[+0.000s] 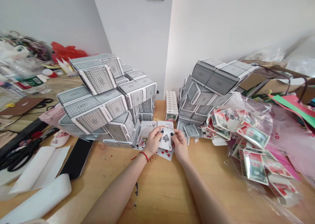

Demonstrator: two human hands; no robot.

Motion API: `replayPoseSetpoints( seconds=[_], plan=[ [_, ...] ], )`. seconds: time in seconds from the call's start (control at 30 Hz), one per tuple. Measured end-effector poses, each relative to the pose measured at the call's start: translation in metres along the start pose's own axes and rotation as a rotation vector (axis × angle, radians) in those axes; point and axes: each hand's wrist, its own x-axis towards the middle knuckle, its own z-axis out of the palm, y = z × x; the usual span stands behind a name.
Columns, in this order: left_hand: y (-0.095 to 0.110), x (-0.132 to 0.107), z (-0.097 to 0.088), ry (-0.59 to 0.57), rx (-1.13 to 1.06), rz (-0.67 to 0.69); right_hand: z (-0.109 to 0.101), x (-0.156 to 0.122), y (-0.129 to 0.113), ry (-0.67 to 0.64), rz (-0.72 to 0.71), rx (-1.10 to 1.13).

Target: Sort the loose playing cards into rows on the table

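Between both hands is an ace of spades playing card [166,139], face up and raised a little above the table. My left hand [153,141], with a red string at the wrist, pinches its left side. My right hand [179,143] grips its right edge between thumb and fingers. Whether more cards lie behind the ace I cannot tell. Beneath and around it, loose face-up cards [148,126] lie on the wood, partly covered by the hands. Several face-down cards [191,131] with grey patterned backs lie just right of my right hand.
Stacked grey-patterned box-like blocks rise at left [98,107] and right [209,83]. A row of card packs [171,106] stands between them. Opened card boxes [254,165] and clear plastic crowd the right. A black phone-like slab [76,158], scissors [21,155] and white rolls [41,201] lie left.
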Motion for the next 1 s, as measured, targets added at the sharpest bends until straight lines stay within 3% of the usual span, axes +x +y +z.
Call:
replayPoseSetpoints(
  seconds=[0.37,1.0],
  plan=[
    [0.0004,0.0018,-0.0009,-0.015,-0.006,-0.002,-0.0010,0.0017,0.0017,0.032,0.008,-0.008],
    [0.0041,0.0009,0.0007,0.011,0.055,0.037,0.0001,0.0040,0.0056,-0.009,0.107,0.268]
  ],
)
